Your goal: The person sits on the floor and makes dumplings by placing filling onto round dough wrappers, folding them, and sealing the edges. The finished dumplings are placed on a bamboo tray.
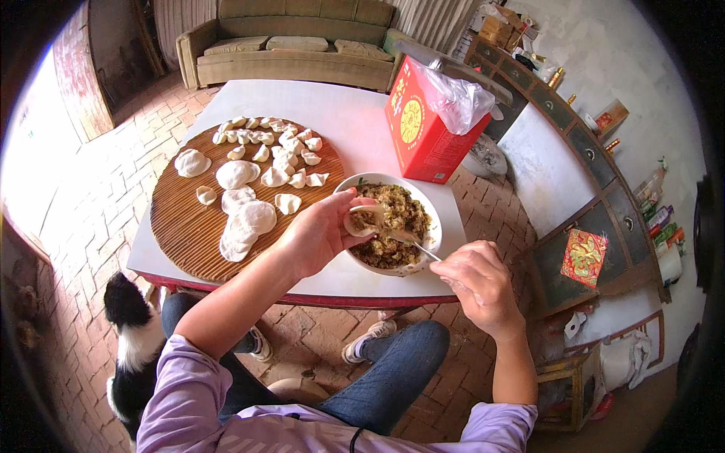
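My left hand [323, 229] holds a round dough wrapper [361, 222], cupped in the fingers over the near-left rim of a white bowl [435, 226]. Minced filling [405, 206] with green bits heaps inside that bowl. Pinched in my right hand [478, 283] is the handle of a metal spoon [425, 251], whose head reaches into the filling and is partly covered by it. To the left, a round wooden board [187, 238] carries several folded dumplings [286, 161] along its far side. Stacks of flat dough wrappers [249, 218] lie nearer the board's middle.
A red box [422, 130] with a clear plastic bag [456, 99] on top stands behind the bowl on the white table [362, 119]. A black-and-white dog [133, 340] is on the brick floor by my left leg. A sofa [294, 51] and a long cabinet [589, 153] stand beyond.
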Tool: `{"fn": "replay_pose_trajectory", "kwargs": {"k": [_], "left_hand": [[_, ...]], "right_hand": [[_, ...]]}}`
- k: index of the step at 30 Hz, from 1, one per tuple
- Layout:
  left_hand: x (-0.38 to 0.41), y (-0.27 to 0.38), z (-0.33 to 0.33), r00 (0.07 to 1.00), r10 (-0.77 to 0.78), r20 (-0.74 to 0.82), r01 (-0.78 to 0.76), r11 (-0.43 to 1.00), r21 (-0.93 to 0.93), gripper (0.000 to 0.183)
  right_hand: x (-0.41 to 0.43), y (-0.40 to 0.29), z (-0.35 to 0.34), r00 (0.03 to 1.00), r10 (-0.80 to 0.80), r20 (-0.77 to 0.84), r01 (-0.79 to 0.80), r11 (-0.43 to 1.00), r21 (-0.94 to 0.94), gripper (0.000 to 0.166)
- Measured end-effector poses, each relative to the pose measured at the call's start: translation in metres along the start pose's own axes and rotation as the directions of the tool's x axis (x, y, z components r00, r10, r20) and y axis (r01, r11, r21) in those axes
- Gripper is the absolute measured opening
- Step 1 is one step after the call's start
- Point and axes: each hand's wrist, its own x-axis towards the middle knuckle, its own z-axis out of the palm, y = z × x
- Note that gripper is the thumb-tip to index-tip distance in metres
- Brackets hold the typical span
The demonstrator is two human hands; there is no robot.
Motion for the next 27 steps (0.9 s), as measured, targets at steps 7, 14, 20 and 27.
{"fn": "replay_pose_trajectory", "kwargs": {"k": [7, 14, 20, 27], "left_hand": [[0.002, 0.000, -0.003, 1.000, -0.014, 0.008, 0.014, 1.000, 0.020, 0.041], [0.000, 0.001, 0.002, 1.000, 0.026, 0.002, -0.026, 0.994, 0.106, 0.036], [-0.003, 0.009, 0.002, 1.000, 0.018, -0.006, -0.018, 1.000, 0.017, 0.038], [-0.006, 0.010, 0.015, 0.999, -0.039, 0.016, 0.038, 0.999, 0.006, 0.032]], "right_hand": [[-0.010, 0.002, 0.007, 0.991, 0.100, -0.084, -0.094, 0.993, 0.068, 0.027], [-0.005, -0.008, 0.012, 0.997, -0.079, -0.022, 0.077, 0.991, -0.107, 0.027], [-0.011, -0.008, 0.014, 0.994, 0.055, -0.093, -0.058, 0.998, -0.032, 0.021], [-0.021, -0.006, 0.037, 0.709, 0.695, -0.120, -0.450, 0.577, 0.681, 0.022]]}}
